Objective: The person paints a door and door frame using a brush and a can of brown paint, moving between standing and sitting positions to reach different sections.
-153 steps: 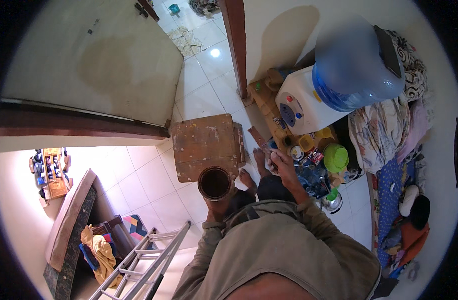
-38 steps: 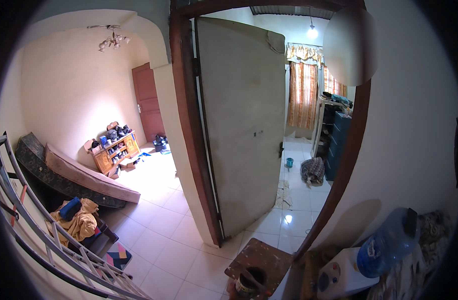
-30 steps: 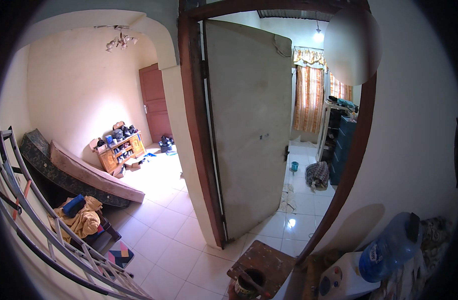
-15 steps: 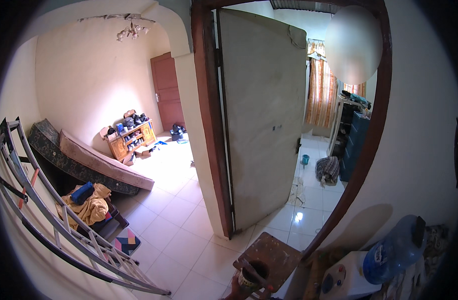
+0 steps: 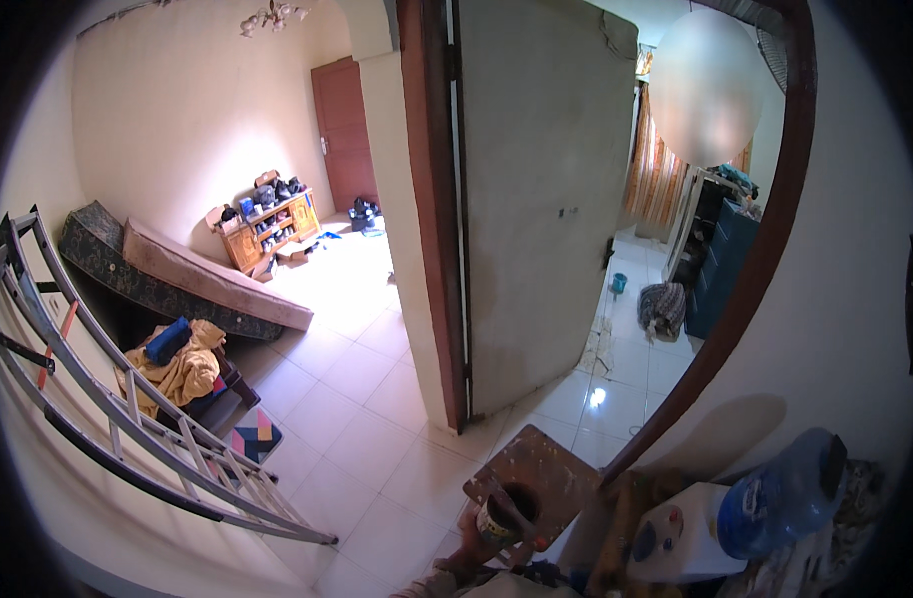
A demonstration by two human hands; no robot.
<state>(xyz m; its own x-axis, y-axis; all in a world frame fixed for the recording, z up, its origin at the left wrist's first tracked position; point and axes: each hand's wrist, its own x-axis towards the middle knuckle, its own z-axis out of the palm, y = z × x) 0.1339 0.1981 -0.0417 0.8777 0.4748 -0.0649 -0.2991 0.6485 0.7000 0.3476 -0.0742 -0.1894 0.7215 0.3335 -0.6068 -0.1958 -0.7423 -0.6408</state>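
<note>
Low in the view, my left hand [image 5: 467, 538] is wrapped round a small open tin [image 5: 491, 530] with a dark inside. A brownish flat stick, which looks like a paintbrush [image 5: 512, 512], lies across the tin's mouth, its reddish end pointing down to the right. My right hand [image 5: 521, 555] is partly hidden beside the tin and appears closed at the lower end of this brush. Behind the tin stands a brown wooden stool [image 5: 551, 463] with a paint-spotted top. Beyond it, a tall grey-green door [image 5: 536, 219] stands ajar in a red-brown frame [image 5: 432, 219].
An aluminium ladder [image 5: 108, 419] leans along the left wall, near a heap of yellow cloth [image 5: 187, 369] and tilted mattresses [image 5: 212, 274]. At lower right, a blue water bottle [image 5: 775, 503] sits on a white dispenser [image 5: 676, 533]. Past the doorway are a grey bundle [image 5: 662, 309] and teal cup [image 5: 618, 283].
My view has tilted down a little, so the room sits higher in the picture. The tin and both hands show slightly higher, with the brush still across the tin's mouth.
</note>
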